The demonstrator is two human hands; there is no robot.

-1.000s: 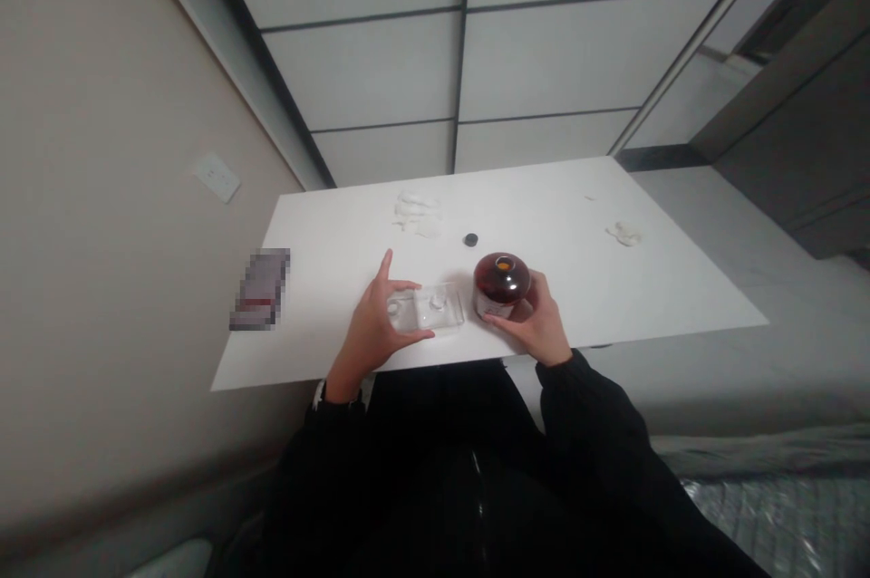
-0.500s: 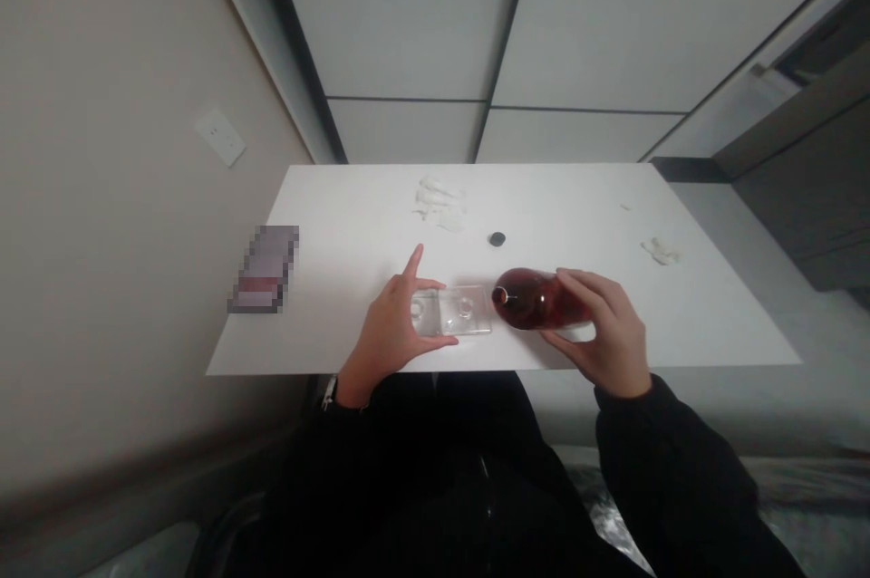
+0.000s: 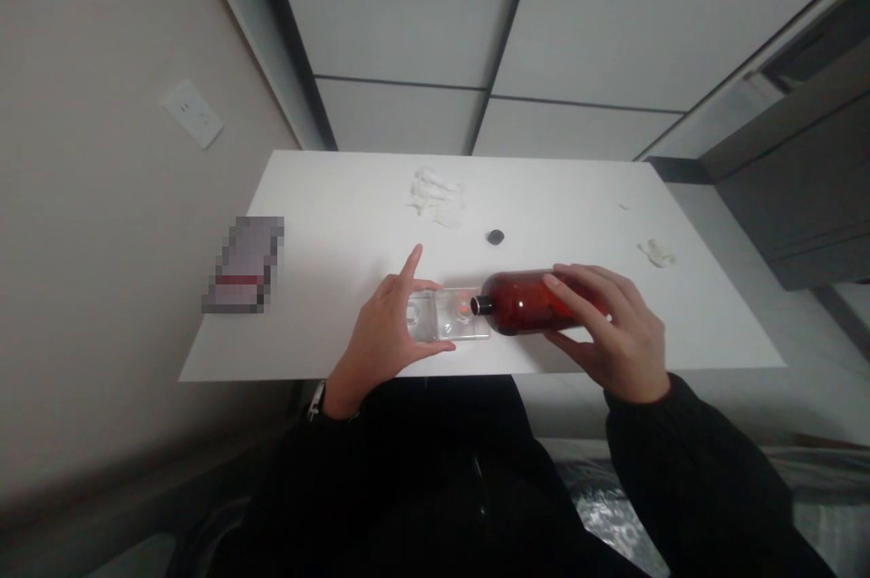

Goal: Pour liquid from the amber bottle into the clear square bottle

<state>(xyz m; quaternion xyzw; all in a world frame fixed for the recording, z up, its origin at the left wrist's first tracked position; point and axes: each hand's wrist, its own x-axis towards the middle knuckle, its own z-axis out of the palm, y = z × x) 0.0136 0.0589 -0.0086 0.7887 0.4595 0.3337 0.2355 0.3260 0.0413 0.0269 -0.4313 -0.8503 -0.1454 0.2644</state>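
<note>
A: Report the near edge.
B: 2 black fabric sleeves (image 3: 703, 469) reach toward a white rectangular tabletop (image 3: 326, 207).

A: State the left grip.
B: The left hand (image 3: 381, 322) spans a clear rectangular plastic container (image 3: 449, 325), thumb along the near side, fingers at the far side, 1 finger raised. The container lies flat near the front edge.

A: State the right grip.
B: The right hand (image 3: 622, 333) holds a translucent red-brown cylindrical bottle (image 3: 520, 303) around its base end. The bottle is tilted almost horizontal; its uncapped dark neck (image 3: 482, 305) points left, over the right part of the container.

A: List items beyond.
B: 1 small round black cap (image 3: 496, 237) lies behind the bottle. Farther back, crumpled white thin sheets (image 3: 435, 196) lie flat. Pale panels with dark strips (image 3: 401, 120) stand behind the tabletop.
</note>
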